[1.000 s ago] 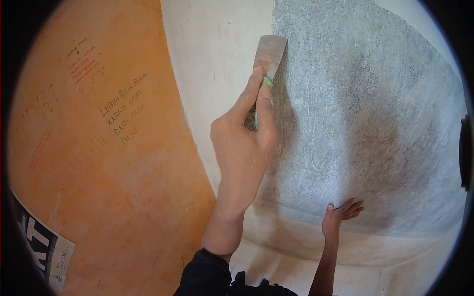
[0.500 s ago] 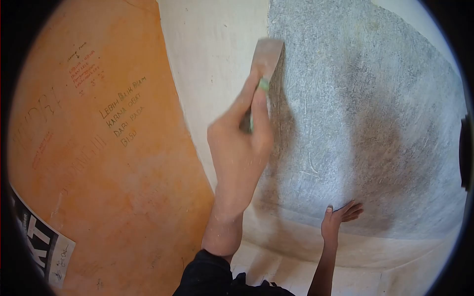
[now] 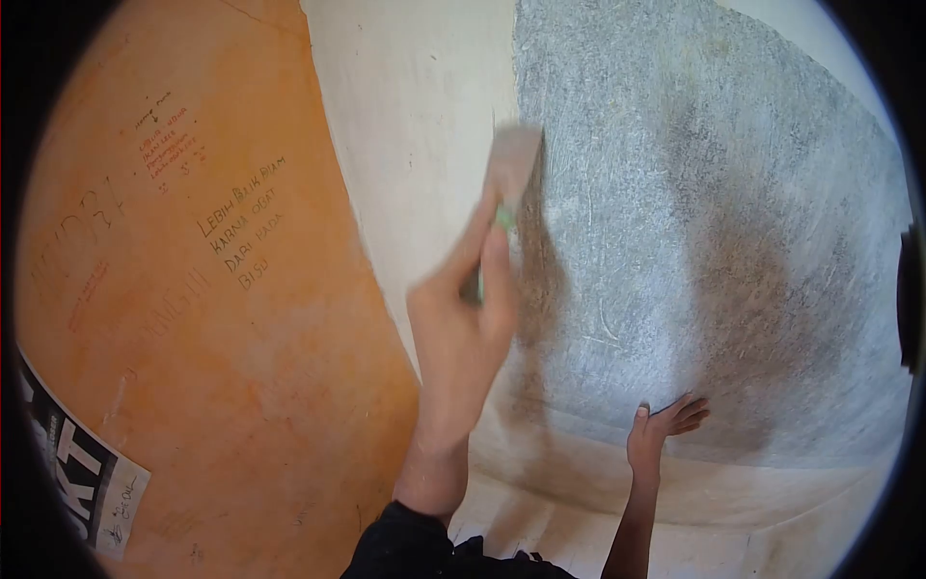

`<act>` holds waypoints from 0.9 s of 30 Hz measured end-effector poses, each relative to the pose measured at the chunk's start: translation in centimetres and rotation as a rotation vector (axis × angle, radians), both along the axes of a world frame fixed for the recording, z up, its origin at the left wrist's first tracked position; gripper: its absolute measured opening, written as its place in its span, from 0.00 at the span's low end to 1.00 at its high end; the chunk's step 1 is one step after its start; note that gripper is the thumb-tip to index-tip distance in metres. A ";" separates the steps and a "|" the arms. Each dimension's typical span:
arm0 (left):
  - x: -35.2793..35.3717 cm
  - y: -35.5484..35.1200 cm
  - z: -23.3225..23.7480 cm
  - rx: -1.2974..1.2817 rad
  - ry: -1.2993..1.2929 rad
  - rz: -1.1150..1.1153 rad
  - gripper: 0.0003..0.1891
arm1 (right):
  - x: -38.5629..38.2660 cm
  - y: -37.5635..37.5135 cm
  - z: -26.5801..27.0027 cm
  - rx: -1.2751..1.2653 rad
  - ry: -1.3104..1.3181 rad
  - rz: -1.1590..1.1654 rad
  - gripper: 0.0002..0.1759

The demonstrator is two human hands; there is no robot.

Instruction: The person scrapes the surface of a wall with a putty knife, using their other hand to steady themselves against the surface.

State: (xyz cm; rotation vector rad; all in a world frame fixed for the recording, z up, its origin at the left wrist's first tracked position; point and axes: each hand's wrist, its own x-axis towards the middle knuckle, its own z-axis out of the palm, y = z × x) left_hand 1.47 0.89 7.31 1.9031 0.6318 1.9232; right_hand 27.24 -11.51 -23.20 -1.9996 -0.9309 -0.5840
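My left hand (image 3: 456, 333) is shut on a scraper (image 3: 513, 162) with a flat metal blade and a green handle. The index finger lies along it. The blade presses against the wall where a cream painted strip (image 3: 415, 116) meets a rough grey scraped patch (image 3: 714, 212). Hand and blade are motion-blurred. My right hand (image 3: 664, 425) rests flat on the lower edge of the grey patch, fingers spread, holding nothing. A black sleeve (image 3: 400, 545) covers my left forearm.
To the left is an orange wall (image 3: 193, 367) with handwritten words (image 3: 241, 232) and small red notes (image 3: 164, 145). A black-and-white poster (image 3: 77, 473) hangs at the lower left. A pale ledge (image 3: 579, 502) runs below the grey patch.
My left hand has drawn the scraper down the cream-grey edge, from high on the wall to lower. My right hand has stayed in place on the wall.
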 end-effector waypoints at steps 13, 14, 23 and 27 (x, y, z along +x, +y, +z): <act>-1.3 -1.8 -3.1 -0.149 0.085 -0.019 0.17 | -0.3 -0.1 0.8 -0.026 0.059 -0.007 0.53; -0.9 -1.4 -3.3 -0.145 0.086 -0.025 0.17 | -0.3 0.0 0.8 -0.023 0.059 -0.013 0.53; -1.8 0.0 -3.2 -0.156 0.015 -0.082 0.17 | -0.6 -0.2 1.0 -0.028 0.060 0.006 0.53; -0.6 -0.2 -2.8 -0.125 -0.008 -0.104 0.18 | -0.3 -0.2 0.7 -0.030 0.052 -0.012 0.52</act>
